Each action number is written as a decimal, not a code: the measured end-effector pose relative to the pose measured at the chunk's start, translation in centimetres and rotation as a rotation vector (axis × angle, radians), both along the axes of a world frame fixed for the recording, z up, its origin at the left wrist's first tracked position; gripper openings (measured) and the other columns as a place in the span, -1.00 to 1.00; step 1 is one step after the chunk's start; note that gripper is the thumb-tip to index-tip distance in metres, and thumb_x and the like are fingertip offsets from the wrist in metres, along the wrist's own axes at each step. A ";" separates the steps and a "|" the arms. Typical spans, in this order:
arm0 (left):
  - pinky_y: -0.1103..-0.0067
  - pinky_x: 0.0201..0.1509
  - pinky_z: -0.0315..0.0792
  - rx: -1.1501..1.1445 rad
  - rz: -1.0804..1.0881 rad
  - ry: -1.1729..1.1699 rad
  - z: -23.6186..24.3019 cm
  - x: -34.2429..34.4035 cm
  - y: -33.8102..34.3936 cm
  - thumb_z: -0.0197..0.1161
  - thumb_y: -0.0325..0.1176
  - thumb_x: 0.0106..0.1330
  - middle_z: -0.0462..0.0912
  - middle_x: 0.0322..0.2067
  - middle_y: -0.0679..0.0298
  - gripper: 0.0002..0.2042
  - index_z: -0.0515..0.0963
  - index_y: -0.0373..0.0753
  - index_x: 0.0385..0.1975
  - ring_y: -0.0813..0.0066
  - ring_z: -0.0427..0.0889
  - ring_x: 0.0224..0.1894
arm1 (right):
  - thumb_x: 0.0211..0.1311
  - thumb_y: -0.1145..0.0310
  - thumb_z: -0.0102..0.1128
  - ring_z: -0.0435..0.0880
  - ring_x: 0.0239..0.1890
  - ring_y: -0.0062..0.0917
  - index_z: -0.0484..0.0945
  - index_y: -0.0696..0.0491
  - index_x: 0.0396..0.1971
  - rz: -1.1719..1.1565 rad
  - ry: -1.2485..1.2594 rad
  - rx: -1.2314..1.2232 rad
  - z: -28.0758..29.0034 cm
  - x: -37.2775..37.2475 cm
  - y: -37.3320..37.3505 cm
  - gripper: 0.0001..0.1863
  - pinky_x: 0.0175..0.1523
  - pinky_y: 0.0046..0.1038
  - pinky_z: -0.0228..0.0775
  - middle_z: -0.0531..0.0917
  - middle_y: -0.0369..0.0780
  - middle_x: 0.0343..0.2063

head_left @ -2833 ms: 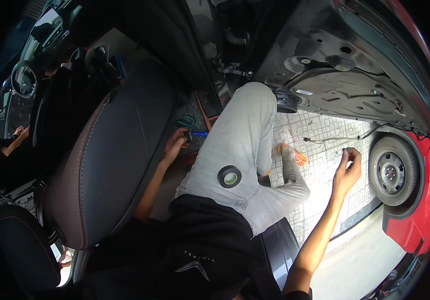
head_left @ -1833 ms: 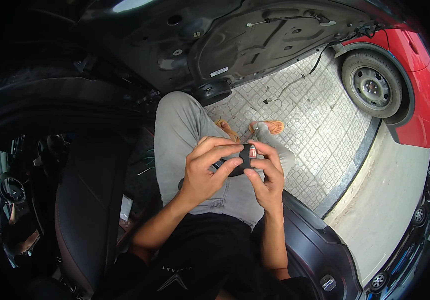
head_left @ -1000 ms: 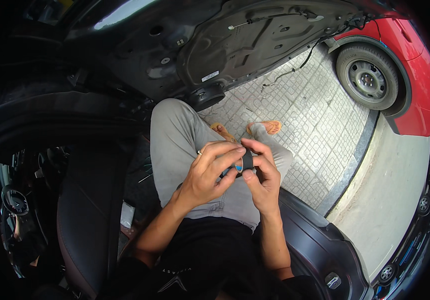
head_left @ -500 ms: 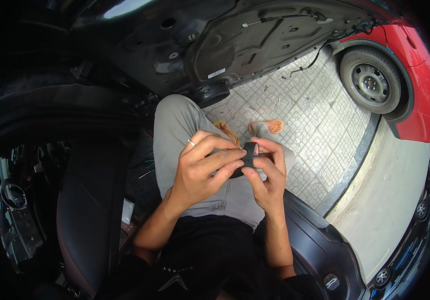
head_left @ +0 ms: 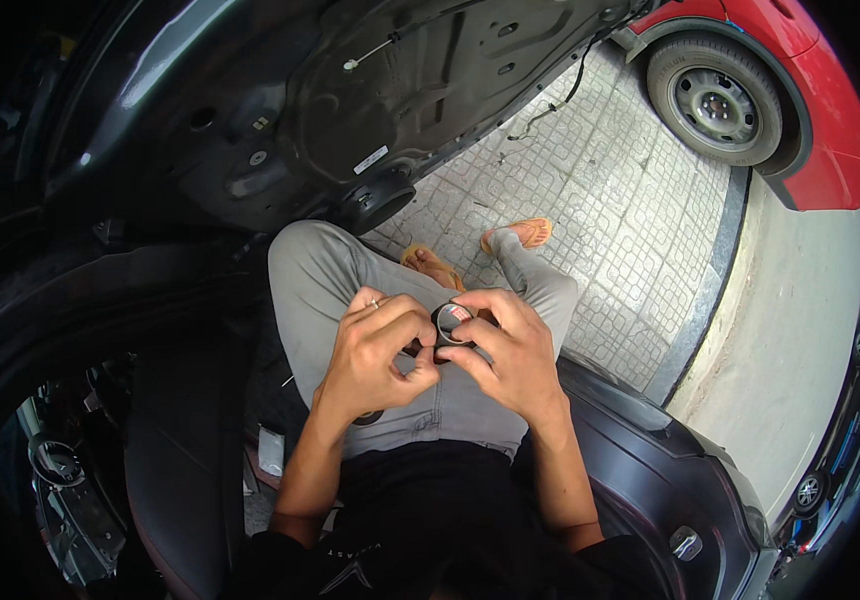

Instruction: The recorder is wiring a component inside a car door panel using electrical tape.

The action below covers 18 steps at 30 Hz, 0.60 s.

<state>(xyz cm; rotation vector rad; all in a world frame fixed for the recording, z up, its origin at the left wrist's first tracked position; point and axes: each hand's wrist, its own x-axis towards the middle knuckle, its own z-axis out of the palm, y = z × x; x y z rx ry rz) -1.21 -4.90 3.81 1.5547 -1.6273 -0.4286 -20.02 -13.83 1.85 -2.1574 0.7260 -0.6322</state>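
Above my lap I hold a small roll of black tape (head_left: 440, 316), its round opening turned up and a red-and-white print showing on the inner core. My right hand (head_left: 512, 355) is closed round the roll's right side, with fingers reaching into the core. At the left side of the roll, my left hand (head_left: 375, 352) is closed in a pinch at the black tape's edge; a ring sits on one finger. Whether a loose tape end lies between those fingertips is hard to make out. Below my left wrist, part of a dark round object (head_left: 368, 417) rests on my grey trousers.
I sit in a car's door opening. Ahead stands an open door with its trim off (head_left: 350, 120), bare metal, a speaker (head_left: 375, 208) and a dangling cable (head_left: 560, 105). A black seat (head_left: 185, 470) is at left, a door sill (head_left: 640, 460) at right, a red car (head_left: 830, 120) beyond.
The tape roll has turned from edge-on to opening-up, and my left fingers have curled into a pinch. My view has shifted, so the surroundings sit differently.
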 end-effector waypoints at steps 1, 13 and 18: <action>0.47 -0.21 0.31 0.089 -0.076 0.060 0.0 0.0 0.3 0.40 -0.57 -0.16 0.58 -0.45 0.38 -0.78 0.54 -0.18 -0.50 0.38 0.54 -0.48 | 0.05 0.17 0.57 0.63 -0.11 -0.42 0.72 0.03 -0.39 0.024 0.063 -0.025 0.1 -0.3 -0.2 -0.73 -0.04 -0.29 0.45 0.63 -0.34 -0.06; 0.25 0.44 0.39 0.657 0.029 0.409 -29.2 -2.8 -27.9 0.38 -0.34 0.34 0.36 0.40 -0.18 -0.30 0.27 -0.35 0.46 -0.01 0.43 0.44 | 0.56 0.26 0.18 0.61 -0.05 -0.56 0.60 0.16 -0.29 -0.753 -0.597 0.748 -17.0 -7.2 -3.1 -0.73 -0.03 -0.48 0.55 0.57 -0.20 0.11; 0.25 0.55 0.24 0.621 0.159 0.055 -38.1 -1.3 -40.0 0.44 -0.29 0.31 0.11 0.52 -0.17 -0.22 0.23 -0.26 0.51 -0.03 0.16 0.57 | 0.54 0.30 0.21 0.66 -0.05 -0.50 0.59 0.19 -0.30 -0.755 -0.594 0.783 -22.8 -7.0 0.4 -0.75 0.03 -0.43 0.55 0.54 -0.17 0.13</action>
